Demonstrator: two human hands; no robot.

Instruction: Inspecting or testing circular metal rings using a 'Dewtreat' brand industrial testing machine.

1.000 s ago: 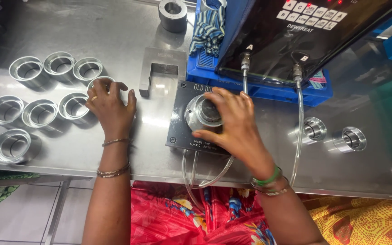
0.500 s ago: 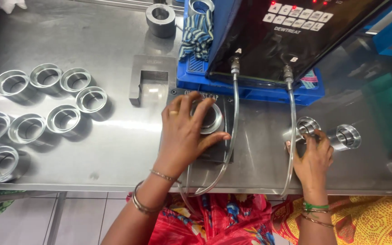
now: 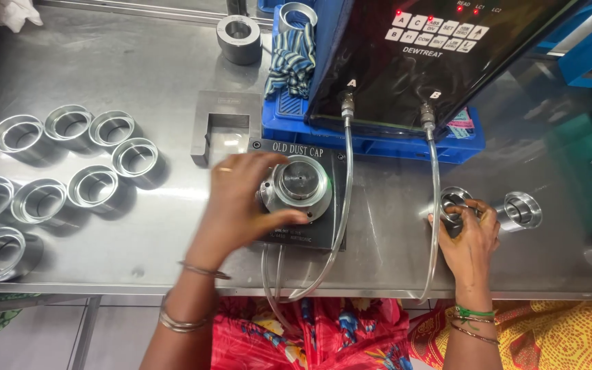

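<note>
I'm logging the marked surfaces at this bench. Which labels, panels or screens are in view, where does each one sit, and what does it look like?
Control panel: back right, tilted dark face, white keypad, red lamps.
Port letters: white, above two hose fittings on the panel's lower edge.
Fixture plate: centre, black square with white lettering along its top edge, under the left hand.
Sticker: small, pale, on the blue tray below the panel.
No packages.
</note>
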